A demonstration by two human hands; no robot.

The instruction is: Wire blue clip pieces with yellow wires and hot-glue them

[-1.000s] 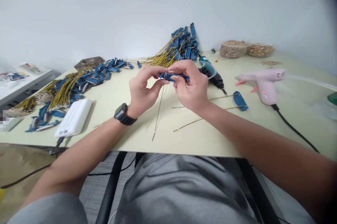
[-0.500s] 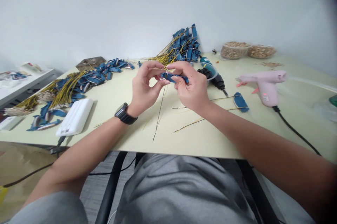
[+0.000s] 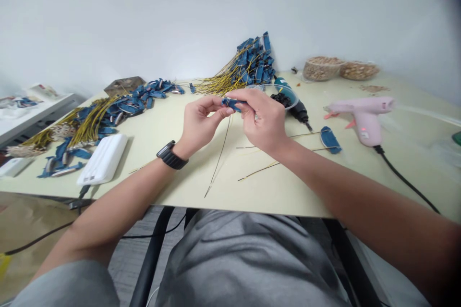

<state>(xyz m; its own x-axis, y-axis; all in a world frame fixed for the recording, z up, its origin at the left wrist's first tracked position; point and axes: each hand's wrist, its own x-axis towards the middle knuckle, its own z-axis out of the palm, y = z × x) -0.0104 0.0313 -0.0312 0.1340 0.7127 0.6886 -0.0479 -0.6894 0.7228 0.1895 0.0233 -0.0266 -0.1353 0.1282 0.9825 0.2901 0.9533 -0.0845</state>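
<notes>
Between my two hands, above the middle of the table, is a small blue boat-shaped piece [image 3: 234, 104] with a thin dark wire [image 3: 220, 155] hanging down from it. The fingertips of my left hand [image 3: 205, 115] pinch its left end. My right hand [image 3: 264, 117] grips the right part, and its fingers cover much of the piece. A similar blue piece [image 3: 330, 140] with two thin wires lies on the table to the right, its wires running under my right forearm.
A pink glue gun [image 3: 365, 114] stands at right. Behind my right hand are a dark rotary tool [image 3: 297, 107] and a clear bowl [image 3: 296, 100] of black bits. Blue pieces with yellow wires [image 3: 252, 62] are heaped behind. A white power bank [image 3: 103, 160] lies left.
My right fingers have closed in and curled further over the blue piece, hiding more of it. The hanging wire's lower end has swung slightly left.
</notes>
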